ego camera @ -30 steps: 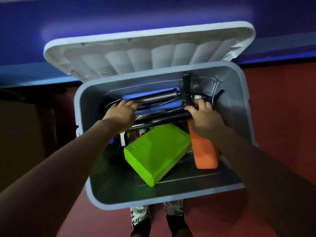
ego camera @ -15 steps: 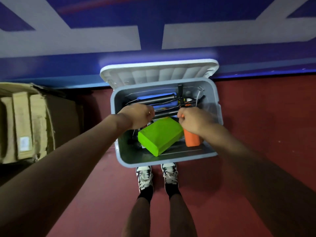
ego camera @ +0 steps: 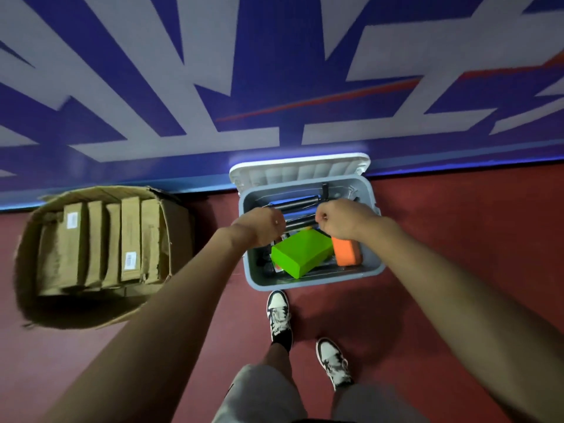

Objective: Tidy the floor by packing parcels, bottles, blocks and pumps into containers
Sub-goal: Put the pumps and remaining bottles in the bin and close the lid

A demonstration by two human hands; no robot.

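A grey plastic bin (ego camera: pixel 314 281) stands open on the red floor, its white lid (ego camera: pixel 299 170) leaning back against the wall. Inside lie a green block (ego camera: pixel 300 254), an orange block (ego camera: pixel 346 255) and black pumps (ego camera: pixel 300 206) over something blue. My left hand (ego camera: pixel 262 225) and my right hand (ego camera: pixel 338 219) hover above the bin's middle, both with fingers curled and nothing in them. They hide part of the pumps.
An open cardboard box (ego camera: pixel 27 270) holding several brown parcels (ego camera: pixel 131 239) stands to the left against the blue and white wall. My two shoes (ego camera: pixel 279 315) are on the red floor just in front of the bin.
My hands have come off the pump and risen out of the bin. My head has lifted, so the bin looks smaller and the cardboard box has come into view.
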